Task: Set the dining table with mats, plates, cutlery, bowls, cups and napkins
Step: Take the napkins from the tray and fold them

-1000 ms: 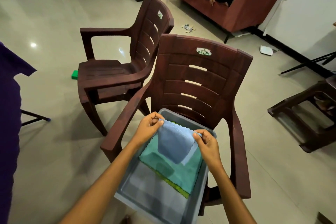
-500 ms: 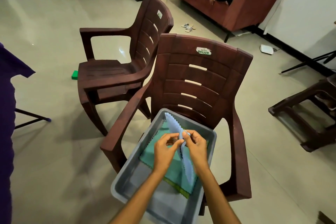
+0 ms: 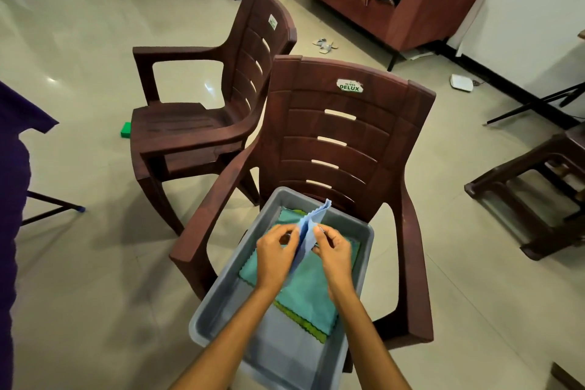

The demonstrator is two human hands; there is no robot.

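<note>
A light blue napkin point(image 3: 308, 231) with a zigzag edge is folded upright between my two hands above a grey plastic tub point(image 3: 221, 301). My left hand point(image 3: 273, 255) pinches its left side and my right hand point(image 3: 334, 252) pinches its right side, fingertips nearly meeting. Flat in the tub lie a teal napkin point(image 3: 311, 298) and, under it, a green one point(image 3: 311, 324) showing along the near edge. The tub rests on the seat of a brown plastic chair point(image 3: 345, 142).
A second brown chair point(image 3: 202, 123) stands to the left, touching the first. A purple cloth point(image 3: 12, 199) hangs at the left edge. A low brown stool point(image 3: 538, 190) is at the right. A person sits on a red sofa point(image 3: 411, 6) at the back.
My hands have come together, folding the blue napkin from a spread sheet into a narrow upright fold. The tub and the cloths in it have stayed put.
</note>
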